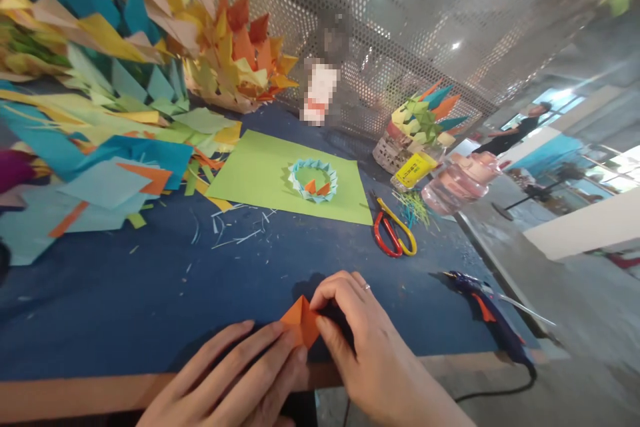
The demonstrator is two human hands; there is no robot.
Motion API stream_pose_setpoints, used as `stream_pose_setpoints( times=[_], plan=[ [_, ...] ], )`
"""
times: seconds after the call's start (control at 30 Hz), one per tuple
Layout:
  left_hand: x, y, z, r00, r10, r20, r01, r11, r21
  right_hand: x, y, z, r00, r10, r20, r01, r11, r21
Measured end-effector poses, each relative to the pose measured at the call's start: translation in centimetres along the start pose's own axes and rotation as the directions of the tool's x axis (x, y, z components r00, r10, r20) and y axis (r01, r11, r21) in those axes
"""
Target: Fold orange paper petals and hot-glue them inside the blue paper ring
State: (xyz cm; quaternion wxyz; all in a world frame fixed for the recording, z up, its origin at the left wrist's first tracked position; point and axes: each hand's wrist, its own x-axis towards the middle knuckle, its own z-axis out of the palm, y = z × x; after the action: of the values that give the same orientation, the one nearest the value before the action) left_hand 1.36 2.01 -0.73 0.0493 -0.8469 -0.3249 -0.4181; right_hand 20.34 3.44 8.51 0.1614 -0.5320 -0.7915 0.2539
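Note:
A small orange piece of folded paper lies at the front edge of the table, between my two hands. My left hand rests over its left part with the fingers stretched out, pressing it down. With thumb and forefinger my right hand pinches the paper's right edge. Farther back, a ring of light-blue folded paper with two orange pieces in it sits on a green sheet.
Red-and-yellow-handled scissors lie beside the green sheet. At right are a glue gun with a cord, a pink bottle and a pot of folded paper. Blue sheets and paper scraps cover the left. A person stands far off.

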Motion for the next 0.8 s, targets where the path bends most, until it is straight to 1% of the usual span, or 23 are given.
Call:
stream_pose_setpoints(
  times=[0.1,0.17,0.23,0.37,0.47,0.53,0.6,0.7,0.8],
  plan=[
    [0.5,-0.1,-0.4,1.0,0.0,0.0,0.0,1.0,0.018,-0.2,0.2,0.2,0.998,-0.035,-0.053,0.035,0.999,0.007],
    [1.2,-0.2,-1.1,0.999,0.048,0.008,-0.048,0.998,0.035,-0.4,0.3,0.4,0.993,-0.065,-0.094,0.066,0.998,0.008],
    [1.8,-0.3,-2.0,0.992,0.107,0.068,-0.111,0.992,0.052,-0.8,0.2,0.7,0.987,-0.093,-0.132,0.093,0.996,-0.006],
    [2.7,-0.2,-3.3,0.996,0.088,0.017,-0.088,0.996,0.028,-1.8,-0.7,1.7,0.97,-0.125,-0.211,0.11,0.991,-0.081],
    [3.3,0.0,-3.9,0.998,0.054,0.042,-0.052,0.998,-0.035,-2.3,-1.3,2.5,0.956,-0.128,-0.264,0.084,0.982,-0.17],
    [3.6,0.0,-4.1,0.996,0.026,0.081,-0.021,0.998,-0.059,-2.5,-1.5,2.7,0.953,-0.141,-0.268,0.074,0.967,-0.244],
    [3.9,-0.2,-4.1,0.993,0.021,0.116,-0.013,0.998,-0.067,-2.5,-1.5,2.7,0.958,-0.155,-0.243,0.078,0.952,-0.297],
    [4.0,-0.9,-3.8,0.988,0.03,0.15,-0.015,0.995,-0.101,-2.3,-1.5,2.2,0.962,-0.195,-0.191,0.126,0.938,-0.322],
    [4.1,-1.5,-3.5,0.982,0.036,0.184,-0.003,0.985,-0.174,-2.1,-1.4,1.5,0.955,-0.25,-0.162,0.181,0.919,-0.35]
  ],
)
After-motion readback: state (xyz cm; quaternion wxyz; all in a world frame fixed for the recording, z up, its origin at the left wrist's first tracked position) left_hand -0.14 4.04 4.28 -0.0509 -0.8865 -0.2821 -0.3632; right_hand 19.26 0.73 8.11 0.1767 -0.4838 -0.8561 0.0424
